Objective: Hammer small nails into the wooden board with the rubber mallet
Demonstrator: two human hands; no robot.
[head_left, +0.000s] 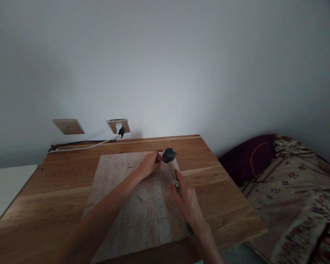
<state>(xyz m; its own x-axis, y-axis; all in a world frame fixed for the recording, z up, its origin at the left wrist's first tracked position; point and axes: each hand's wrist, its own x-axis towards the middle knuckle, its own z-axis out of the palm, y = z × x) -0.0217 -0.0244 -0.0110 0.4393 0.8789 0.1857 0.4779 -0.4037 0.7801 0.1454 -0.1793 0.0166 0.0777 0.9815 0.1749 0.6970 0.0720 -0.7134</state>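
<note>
While the right hand (186, 200) clamps round the handle of the hammer (172, 170), its dark head (169, 155) is up, just beside the left hand (151, 164)! That left one is over the far end of the pale board (143, 216), fingers curled, and whether they pinch anything, I can't tell. Flat on the wooden table (222, 190) lies the board. Behind, a plug (118, 127) sits in the socket (127, 128), white cord (96, 146) trailing left; off right, patterned bedding (277, 190) lies rumpled.

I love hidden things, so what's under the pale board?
The wooden table holds up the pale board, showing past its left, right and far edges. Anything directly underneath is covered.
</note>
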